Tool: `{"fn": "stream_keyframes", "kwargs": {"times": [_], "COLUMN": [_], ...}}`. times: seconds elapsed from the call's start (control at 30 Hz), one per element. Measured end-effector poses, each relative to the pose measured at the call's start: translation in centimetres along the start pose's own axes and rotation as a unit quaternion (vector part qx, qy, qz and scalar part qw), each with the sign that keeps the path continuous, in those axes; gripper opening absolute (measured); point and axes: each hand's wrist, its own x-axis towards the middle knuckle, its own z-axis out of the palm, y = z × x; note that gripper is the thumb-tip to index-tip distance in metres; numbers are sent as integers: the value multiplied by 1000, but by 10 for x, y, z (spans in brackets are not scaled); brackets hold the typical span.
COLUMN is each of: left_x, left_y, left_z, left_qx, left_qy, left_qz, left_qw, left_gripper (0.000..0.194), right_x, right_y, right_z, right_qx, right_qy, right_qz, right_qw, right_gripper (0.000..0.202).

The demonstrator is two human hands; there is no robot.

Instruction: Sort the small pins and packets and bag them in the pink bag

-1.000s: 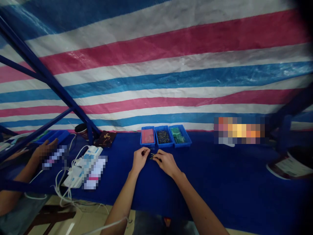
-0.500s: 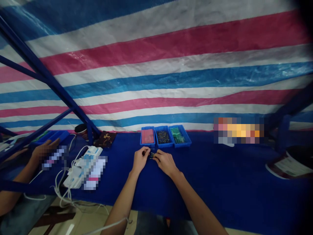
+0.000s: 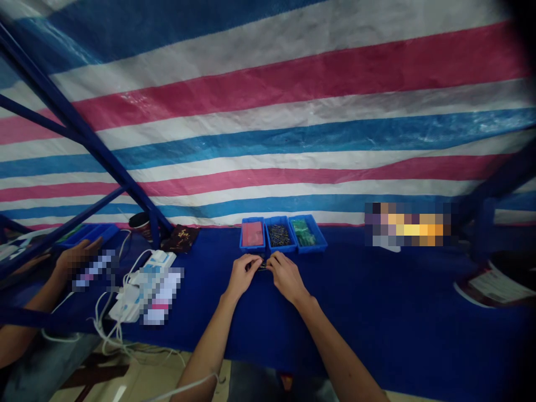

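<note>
My left hand (image 3: 242, 276) and my right hand (image 3: 288, 278) meet over the blue tabletop, just in front of three small blue bins. Their fingers are pinched together, with the tips almost touching. A few thin, dark screw-like pieces (image 3: 263, 267) show in the gap between the fingertips; exactly which fingers grip them is hard to make out. The left bin (image 3: 252, 249) holds pink flat pieces (image 3: 252, 233). Many thin screw-like pieces (image 3: 280, 235) fill the middle bin (image 3: 283, 249). Green pieces (image 3: 303, 232), perhaps in clear wrapping, lie in the right bin (image 3: 313, 248).
A white power strip (image 3: 161, 259) with tangled cables (image 3: 100, 321) lies to the left. Behind it are a brown packet (image 3: 181, 239) and a dark cup (image 3: 139, 222). Another person's hand (image 3: 75, 257) is beyond the blue frame bar (image 3: 104, 159). A round container (image 3: 494, 282) stands right.
My fingertips have shifted slightly at the thin pieces, and my left fingers now reach further over them. The pieces show less between the hands. The bins have not moved.
</note>
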Motion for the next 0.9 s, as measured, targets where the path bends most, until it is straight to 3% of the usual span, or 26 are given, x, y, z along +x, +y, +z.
{"fn": "stream_keyframes", "kwargs": {"times": [0.13, 0.53, 0.73, 0.9], "left_x": [-1, -3, -3, -3], "left_y": [3, -2, 2, 10], "left_z": [1, 4, 5, 2], "left_qx": [12, 3, 46, 43], "left_qy": [-28, -43, -39, -13], "left_qz": [48, 16, 44, 84], "left_qw": [998, 999, 997, 995], "left_gripper": [20, 20, 17, 14], "right_x": [-3, -6, -5, -4], "right_y": [4, 6, 3, 0], "right_z": [0, 14, 14, 6], "right_qx": [52, 266, 318, 310], "right_qy": [6, 90, 100, 93], "right_qz": [17, 107, 137, 125], "right_qw": [998, 954, 933, 938], "right_gripper": [16, 14, 17, 21]}}
